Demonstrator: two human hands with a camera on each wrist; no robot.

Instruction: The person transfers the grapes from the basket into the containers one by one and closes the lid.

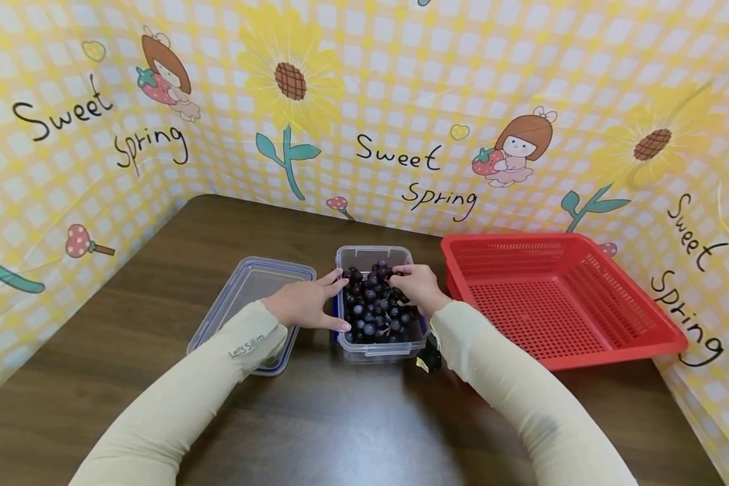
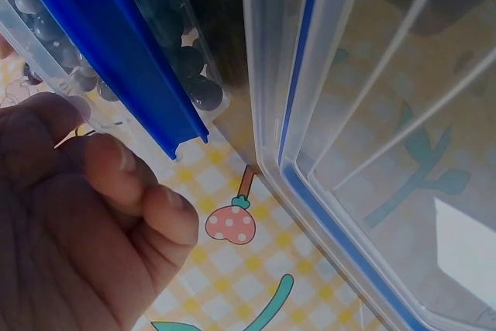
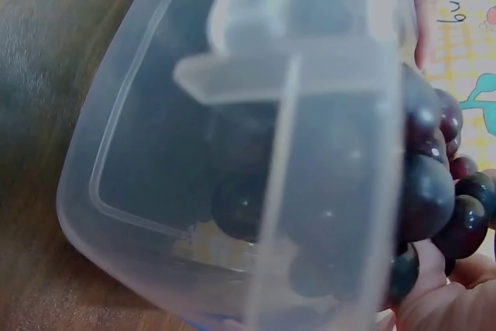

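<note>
A clear plastic box [image 1: 376, 349] with a blue side flap [image 2: 116, 52] stands mid-table, filled with dark purple grapes [image 1: 370, 310]. My left hand [image 1: 304, 302] spreads along its left side, fingertips on the rim near the back and thumb at the rim towards the front. From the right, my right hand [image 1: 418, 287] reaches over the rim, its curled fingers gripping grapes at the back right of the bunch. In the right wrist view, grapes [image 3: 426, 195] rise above the rim beside the fingers. Thin stems show among the grapes near the front.
A clear lid [image 1: 233, 297] with a blue seal lies left of the box, partly under my left forearm. The red slotted basket [image 1: 565, 358] stands at the right, close beside my right arm. A patterned cloth [image 1: 389, 81] hangs behind the brown table [image 1: 316, 418].
</note>
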